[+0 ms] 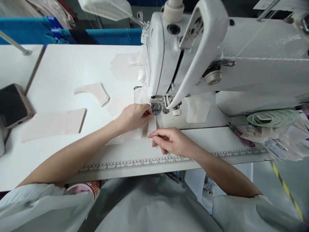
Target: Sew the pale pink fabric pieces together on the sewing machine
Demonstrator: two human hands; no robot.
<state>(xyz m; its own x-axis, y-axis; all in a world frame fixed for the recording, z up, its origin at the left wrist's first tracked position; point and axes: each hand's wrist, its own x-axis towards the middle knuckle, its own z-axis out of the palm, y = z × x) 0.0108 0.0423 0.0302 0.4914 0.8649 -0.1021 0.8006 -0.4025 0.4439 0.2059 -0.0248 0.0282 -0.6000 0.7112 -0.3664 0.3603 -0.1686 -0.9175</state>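
A white sewing machine (190,54) stands over the white table, its needle area just right of my left hand (135,117). The fingers of my left hand are closed on a pale fabric piece (152,126) beside the presser foot. My right hand (170,140) pinches the near end of this fabric between thumb and forefinger. More pale cloth lies flat under and behind my left hand. Another pale piece (198,110) rests on the machine bed to the right of the needle area.
Cut pale pieces (54,125) lie at the left near a dark boxy device (14,105). A printed ruler (135,163) runs along the front edge. At the right are snips (240,133), a coil of green strip (272,118) and crumpled plastic (289,141).
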